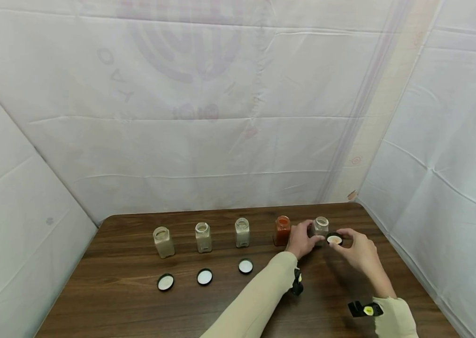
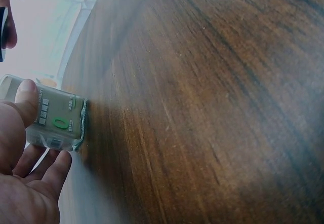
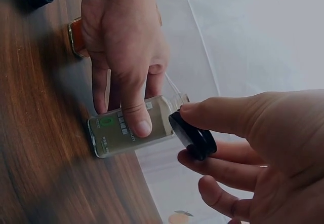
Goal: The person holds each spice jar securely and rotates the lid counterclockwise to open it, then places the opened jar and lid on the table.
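Observation:
At the right end of the row, a square glass jar (image 1: 320,225) of grey-brown powder stands uncapped on the table. My left hand (image 1: 302,240) grips its sides; the thumb lies across the printed label in the right wrist view. Beside the jar's mouth, my right hand (image 1: 358,251) pinches a black screw lid (image 1: 334,240) by its rim. The lid is tilted, its white liner facing up in the head view. In the right wrist view the lid (image 3: 196,138) overlaps the jar's neck; contact cannot be judged. A jar of red powder (image 1: 282,230) stands just left of my left hand.
Three uncapped jars of pale powder, a left one (image 1: 164,242), a middle one (image 1: 203,237) and another (image 1: 242,233), stand along the wooden table (image 1: 107,291). Lids (image 1: 165,282) lie liner-up before them. White sheeting (image 1: 221,141) rises behind and at both sides.

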The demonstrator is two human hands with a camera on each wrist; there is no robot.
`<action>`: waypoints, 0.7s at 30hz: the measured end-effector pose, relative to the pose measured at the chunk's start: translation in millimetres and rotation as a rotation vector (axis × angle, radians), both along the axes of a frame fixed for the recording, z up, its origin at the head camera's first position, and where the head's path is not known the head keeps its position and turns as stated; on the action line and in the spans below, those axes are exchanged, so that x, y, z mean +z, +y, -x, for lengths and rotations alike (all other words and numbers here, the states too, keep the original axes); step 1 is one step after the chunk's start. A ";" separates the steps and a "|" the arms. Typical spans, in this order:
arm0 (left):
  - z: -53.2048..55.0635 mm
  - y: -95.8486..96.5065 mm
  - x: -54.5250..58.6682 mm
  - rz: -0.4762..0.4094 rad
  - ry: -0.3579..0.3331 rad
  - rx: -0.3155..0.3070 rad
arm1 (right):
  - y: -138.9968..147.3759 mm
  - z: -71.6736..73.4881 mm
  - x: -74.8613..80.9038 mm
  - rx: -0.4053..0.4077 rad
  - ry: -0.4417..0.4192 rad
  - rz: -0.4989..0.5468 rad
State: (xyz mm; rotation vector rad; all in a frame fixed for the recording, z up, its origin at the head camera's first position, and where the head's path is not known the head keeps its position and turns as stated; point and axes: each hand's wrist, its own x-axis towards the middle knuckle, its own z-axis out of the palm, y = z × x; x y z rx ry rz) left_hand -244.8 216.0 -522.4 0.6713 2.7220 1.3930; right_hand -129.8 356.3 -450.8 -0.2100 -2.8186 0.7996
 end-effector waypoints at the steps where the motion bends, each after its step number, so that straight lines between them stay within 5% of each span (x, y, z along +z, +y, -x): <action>1: 0.0 0.2 0.2 0.002 0.001 0.001 | 0.5 -0.2 -0.8 0.003 -0.004 -0.003; 13: -1.1 -0.6 4.5 0.009 -0.018 0.011 | 3.3 -1.2 -9.9 0.046 -0.139 -0.003; 21: -1.6 -1.6 5.8 0.012 -0.034 0.010 | 0.5 1.6 -17.7 0.049 -0.150 -0.046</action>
